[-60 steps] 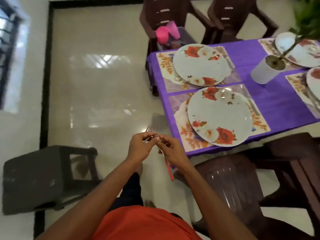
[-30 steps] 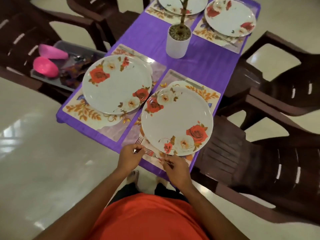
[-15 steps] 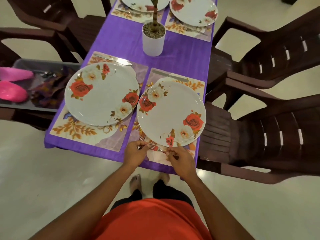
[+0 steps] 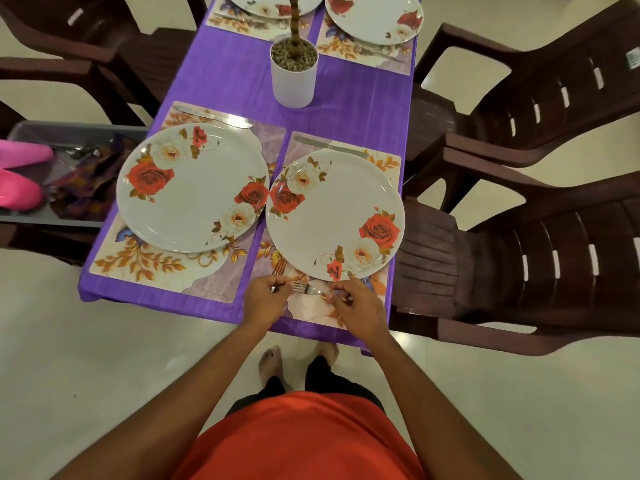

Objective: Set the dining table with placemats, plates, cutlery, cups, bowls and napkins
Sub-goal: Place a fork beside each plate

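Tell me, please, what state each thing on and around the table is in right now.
Right plate, empty, flat on the right placemat.
Left plate, empty, flat on the left placemat.
Fork, pinched by its handle at the right plate's near rim.
Right hand, pinching the fork.
Left hand, gripping a second utensil.
Plant pot, upright.
Pink cups, lying sideways in the grey bin.

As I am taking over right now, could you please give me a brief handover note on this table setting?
Left grip: holds what looks like a second fork.
Right grip: pinches the fork by its handle over the near right placemat, just short of its plate.
Done: placemats and plates laid; a knife beyond that plate, another knife by the left plate.
To do: forks, plus pink cups and napkins from the grey bin; no bowls in view.
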`<state>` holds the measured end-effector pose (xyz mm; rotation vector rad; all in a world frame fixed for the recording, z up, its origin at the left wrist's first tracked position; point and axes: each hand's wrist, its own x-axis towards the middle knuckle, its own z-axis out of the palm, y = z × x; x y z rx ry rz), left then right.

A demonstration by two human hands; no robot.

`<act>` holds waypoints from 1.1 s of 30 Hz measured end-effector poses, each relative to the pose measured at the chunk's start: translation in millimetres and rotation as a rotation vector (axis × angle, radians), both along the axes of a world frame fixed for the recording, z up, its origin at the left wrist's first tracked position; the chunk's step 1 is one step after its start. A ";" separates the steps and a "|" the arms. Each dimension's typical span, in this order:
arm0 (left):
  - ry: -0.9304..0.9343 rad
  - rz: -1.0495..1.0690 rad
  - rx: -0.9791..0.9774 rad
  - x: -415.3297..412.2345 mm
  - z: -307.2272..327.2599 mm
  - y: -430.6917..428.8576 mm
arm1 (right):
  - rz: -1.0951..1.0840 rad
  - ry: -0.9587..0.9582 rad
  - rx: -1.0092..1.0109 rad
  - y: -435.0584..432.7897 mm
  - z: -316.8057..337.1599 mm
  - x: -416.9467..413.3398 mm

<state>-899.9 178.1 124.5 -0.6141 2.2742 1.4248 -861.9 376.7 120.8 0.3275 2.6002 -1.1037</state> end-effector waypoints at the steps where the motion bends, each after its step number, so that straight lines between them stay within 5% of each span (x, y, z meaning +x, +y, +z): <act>1: 0.000 -0.001 -0.006 0.3 0.8 0.7 | 0.003 0.002 -0.007 0.8 -0.8 0.1; 18: 0.049 -0.079 -0.064 7.2 2.4 14.6 | -0.137 0.274 0.092 25.7 -20.7 41.7; 33: 0.031 0.026 -0.037 6.6 -0.4 20.6 | -0.313 0.302 0.110 21.4 -31.8 46.5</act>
